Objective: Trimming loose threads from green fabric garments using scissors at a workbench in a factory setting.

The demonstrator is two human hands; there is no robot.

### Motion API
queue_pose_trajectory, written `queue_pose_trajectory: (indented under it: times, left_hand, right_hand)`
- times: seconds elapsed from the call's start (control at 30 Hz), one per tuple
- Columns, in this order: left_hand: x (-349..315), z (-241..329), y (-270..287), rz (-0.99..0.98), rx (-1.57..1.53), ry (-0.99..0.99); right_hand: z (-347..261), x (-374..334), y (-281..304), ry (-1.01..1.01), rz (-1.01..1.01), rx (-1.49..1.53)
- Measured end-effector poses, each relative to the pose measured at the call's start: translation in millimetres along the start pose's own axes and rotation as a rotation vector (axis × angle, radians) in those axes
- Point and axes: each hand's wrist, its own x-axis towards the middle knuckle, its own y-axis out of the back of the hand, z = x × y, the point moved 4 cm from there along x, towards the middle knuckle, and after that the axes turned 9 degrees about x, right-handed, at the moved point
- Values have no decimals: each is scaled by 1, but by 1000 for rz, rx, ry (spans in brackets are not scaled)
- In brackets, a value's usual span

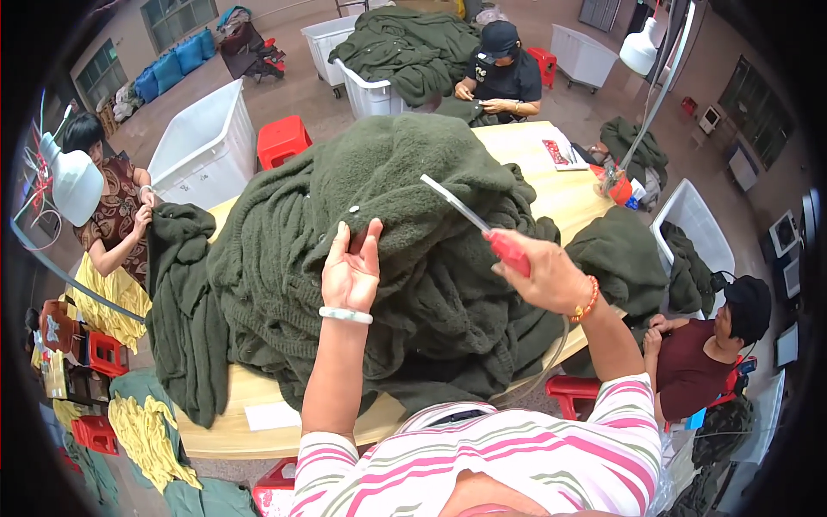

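Observation:
A big heap of dark green fleecy knit garments (413,172) covers the table in front of me. My left hand (351,271) lies against the heap, palm up with its fingers apart. Just beyond its fingertips is a small white button-like dot (354,208) on the fabric. My right hand (551,271) is closed round the red handle of a tool with a long thin metal rod (455,202), which points up and left over the heap. From below this hand a thin grey cord or hose (556,349) runs down; I cannot tell what kind of tool it is.
Wooden table edges (215,444) show around the heap. One person (112,207) handles green fabric at left, another (504,77) sits at the far side, a third (706,353) at right. White bins (202,142) and red stools (282,140) stand around. A lamp (73,177) hangs left.

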Motion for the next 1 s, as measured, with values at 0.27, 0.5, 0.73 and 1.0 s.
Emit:
queue_pose_trajectory:
  times: [0.27,0.5,0.73,1.0]
  left_hand:
    - [7,-4,-7,172,104,-301]
    - [0,-16,-6,134,271,-357]
    - [-4,-26,-1,160,393,-400]
    - [-5,-30,10,146,396,-381]
  right_hand:
    - [-12,-11,-25,5,-116,-51]
    - [-11,-5,-42,-59,-238,-191]
    - [-23,-1,-44,-117,-248,-205]
    - [-20,-5,-46,-114,-319,-256]
